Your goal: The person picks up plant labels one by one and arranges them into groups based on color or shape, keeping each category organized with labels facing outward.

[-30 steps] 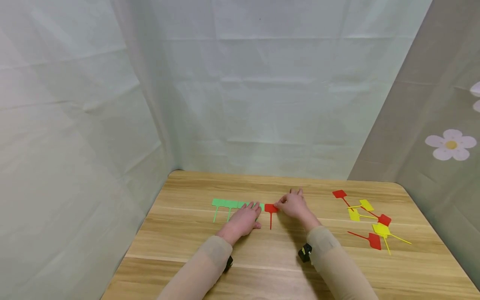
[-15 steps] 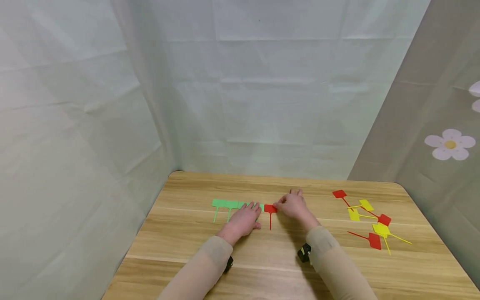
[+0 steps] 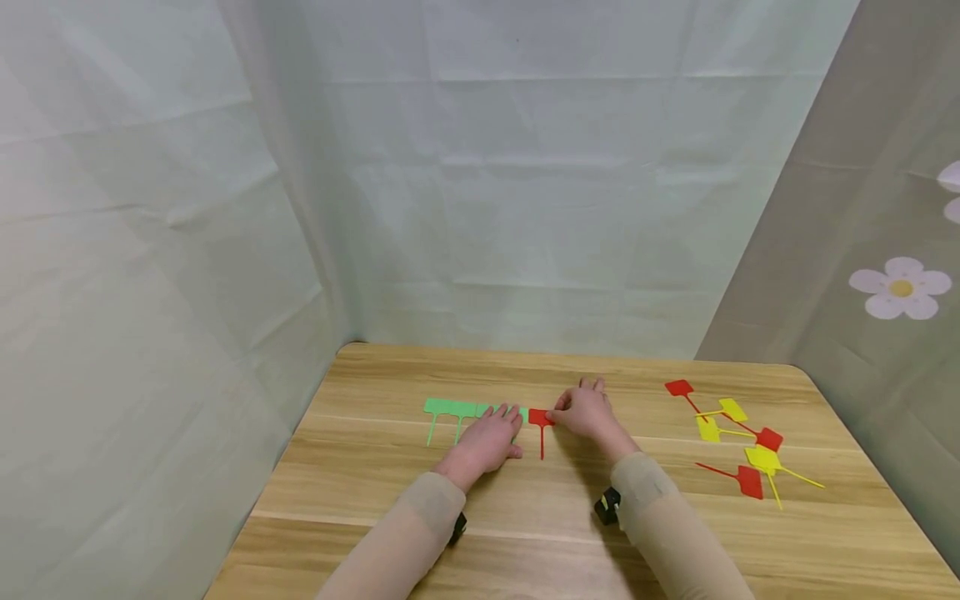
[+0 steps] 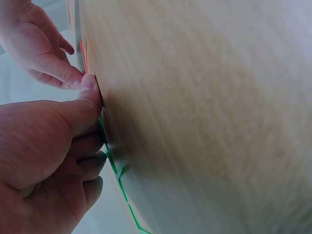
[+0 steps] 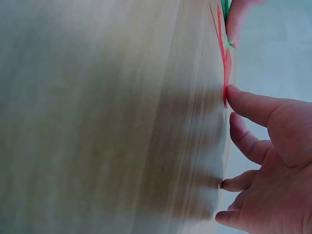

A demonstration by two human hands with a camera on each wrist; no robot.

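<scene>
A row of green tags (image 3: pixel 451 407), flat rectangular heads with thin stems, lies edge to edge on the table. My left hand (image 3: pixel 487 440) rests palm down over the right part of this row, its fingers extended, hiding some heads and stems. Right of it lies a red tag (image 3: pixel 539 417) of the same shape, stem toward me. My right hand (image 3: pixel 590 412) is at that tag's right edge. In the right wrist view, the right thumb (image 5: pixel 251 103) touches the red tag (image 5: pixel 227 73), while the index finger (image 5: pixel 243 139) stands apart from it.
Several loose tags lie scattered on the right of the wooden table (image 3: pixel 525 533), red ones (image 3: pixel 750 482) and yellow ones (image 3: pixel 762 458), some overlapping. Pale cloth (image 3: pixel 525 208) hangs behind the table and along its sides.
The right thumb covers slightly more of the red tag's right corner than before. Otherwise both hands and all tags stay nearly where they were.
</scene>
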